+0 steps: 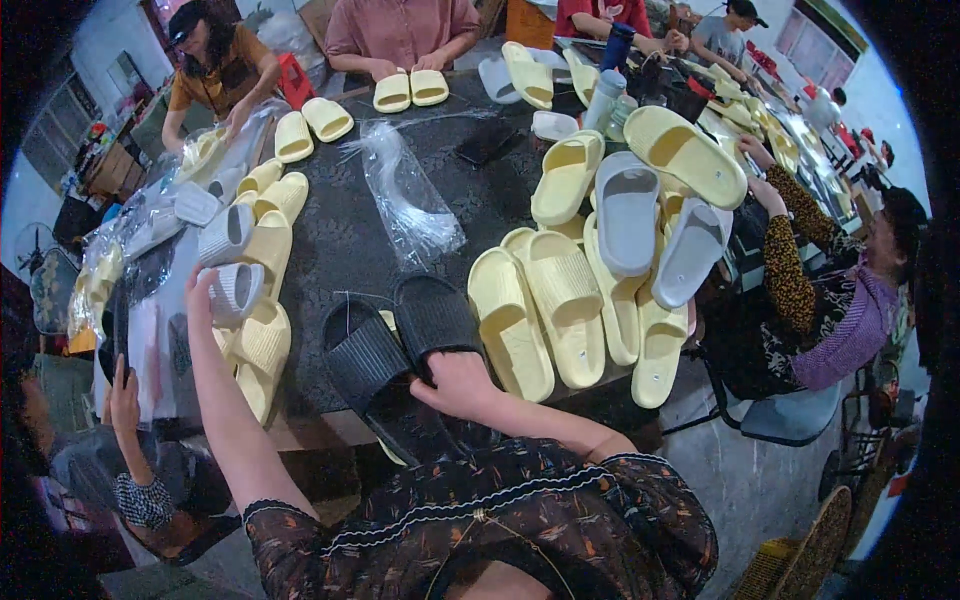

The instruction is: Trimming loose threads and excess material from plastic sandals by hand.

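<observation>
My left arm stretches out to the left side of the table. There my left hand (203, 290) closes on the edge of a grey slipper (238, 290), which lies on a row of yellow slippers (265, 345); the fingertips are partly hidden. Right in front of me is a pair of black slippers (365, 355), the near ends reaching over the table's edge. Bent inward, my right hand (458, 385) grips the right black slipper (428, 310) just behind its strap, fingers curled. A thin fastener loop stands up from the left black slipper.
A clear bag of thin white plastic ties (410, 195) lies mid-table, near a dark phone (487, 145). Yellow and grey slippers (565, 295) are heaped at my right, with bottles (603, 100) behind. Several people work around the table; one sits at the right (830, 290).
</observation>
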`<state>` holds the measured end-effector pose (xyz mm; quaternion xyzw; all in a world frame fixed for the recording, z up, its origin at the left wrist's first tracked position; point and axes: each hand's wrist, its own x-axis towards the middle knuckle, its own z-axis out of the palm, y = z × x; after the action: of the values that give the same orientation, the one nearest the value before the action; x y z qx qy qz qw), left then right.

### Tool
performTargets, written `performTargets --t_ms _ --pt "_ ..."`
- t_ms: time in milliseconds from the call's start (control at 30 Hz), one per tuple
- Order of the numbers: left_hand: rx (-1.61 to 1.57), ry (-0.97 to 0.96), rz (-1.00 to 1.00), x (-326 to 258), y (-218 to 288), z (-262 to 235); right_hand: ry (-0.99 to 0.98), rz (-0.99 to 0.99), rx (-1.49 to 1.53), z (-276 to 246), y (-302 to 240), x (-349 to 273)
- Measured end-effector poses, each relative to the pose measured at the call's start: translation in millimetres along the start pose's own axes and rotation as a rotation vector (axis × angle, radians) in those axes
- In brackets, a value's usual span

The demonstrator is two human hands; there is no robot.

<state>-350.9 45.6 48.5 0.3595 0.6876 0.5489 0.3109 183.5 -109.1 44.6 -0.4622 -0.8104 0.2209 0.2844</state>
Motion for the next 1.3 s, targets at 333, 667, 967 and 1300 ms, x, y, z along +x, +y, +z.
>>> performTargets --t_ms 333,667,967,1300 --pt "-0.292 0.130 0.254 -35 56 27 0.301 -0.262 0.068 -18 3 -8" --pt "-0.632 -0.504 -0.102 -186 110 51 0.689 0.152 -0.503 -182 47 17" --pt "-0.889 -0.844 -0.249 -342 153 142 0.315 0.552 -0.602 -252 110 25" --pt "-1.080 -0.744 -0.562 -377 107 215 0.555 0.380 -0.408 -196 45 -21"
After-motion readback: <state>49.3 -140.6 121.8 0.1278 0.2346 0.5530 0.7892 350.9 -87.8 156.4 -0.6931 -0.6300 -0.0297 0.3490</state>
